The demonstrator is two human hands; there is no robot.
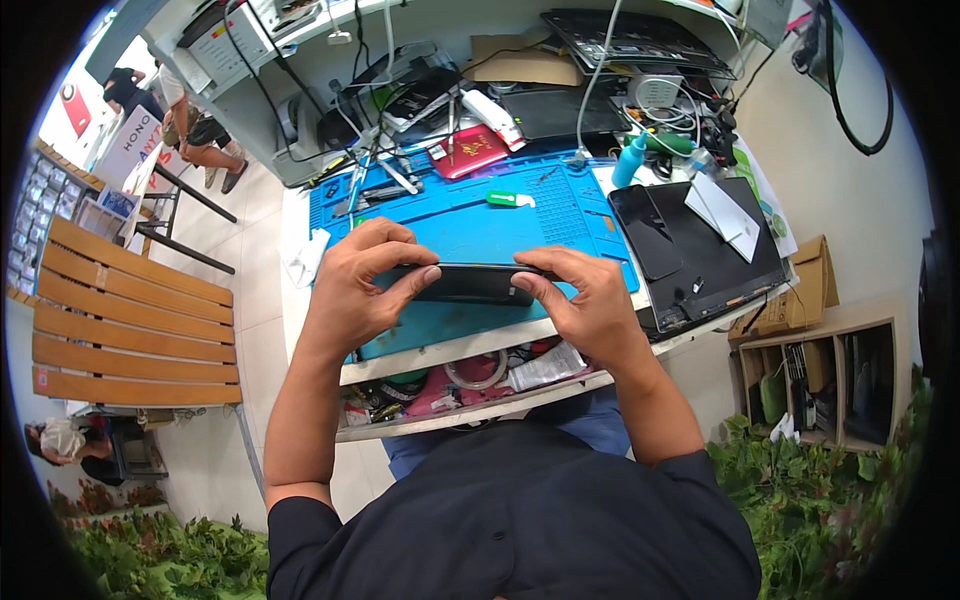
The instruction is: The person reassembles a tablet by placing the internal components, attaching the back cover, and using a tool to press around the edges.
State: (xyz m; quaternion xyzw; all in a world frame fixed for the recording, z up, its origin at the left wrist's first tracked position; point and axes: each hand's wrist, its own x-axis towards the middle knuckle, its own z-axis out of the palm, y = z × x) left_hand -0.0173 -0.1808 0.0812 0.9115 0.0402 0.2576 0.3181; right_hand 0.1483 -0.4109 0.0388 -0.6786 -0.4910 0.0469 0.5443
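Note:
Between my two hands a black smartphone (475,284) is held up on edge, its long side running left to right above the blue work mat (420,235). My left hand (372,275) pinches its left end with thumb and fingers. At the other end my right hand (578,290) grips it the same way, thumb on the near face. Beyond the phone a small green and white piece (511,199) lies on the mat. To the right, another black phone (646,232) rests on a dark laptop panel (720,270).
A red box (468,152), cables and tools crowd the back of the bench. A light-blue bottle (630,161) stands at the mat's far right. Below the front edge, an open drawer (470,385) holds assorted parts. A wooden slatted bench (135,320) is at the left.

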